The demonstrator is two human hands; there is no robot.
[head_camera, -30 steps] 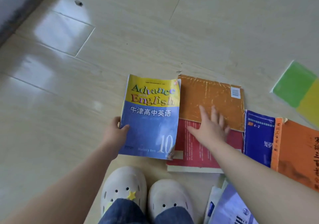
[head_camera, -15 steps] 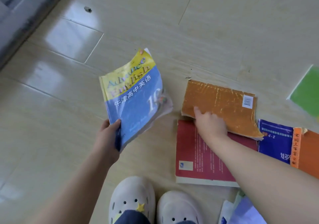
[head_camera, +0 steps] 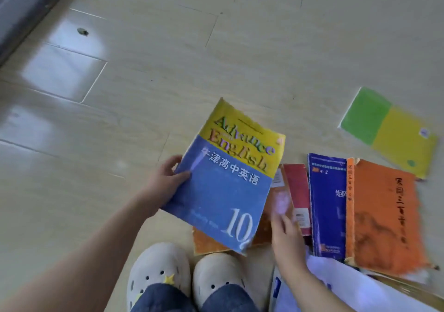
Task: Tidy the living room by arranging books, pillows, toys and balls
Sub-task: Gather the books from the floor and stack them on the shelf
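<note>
Textbook [head_camera: 228,182], one, in left hand [head_camera: 163,186]; five coloured books [head_camera: 326,203] on floor [head_camera: 144,95].

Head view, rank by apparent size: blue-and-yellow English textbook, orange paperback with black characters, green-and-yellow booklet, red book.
1. blue-and-yellow English textbook, though the left hand holds it nearer the camera
2. orange paperback with black characters
3. green-and-yellow booklet; it lies farther off, so 2 versus 3 is unsure
4. red book; only a strip shows

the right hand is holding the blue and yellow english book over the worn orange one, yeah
No, the left hand grips the blue and yellow English book over the worn orange one; the right hand is beside it, not gripping it. The head view shows this.
</note>
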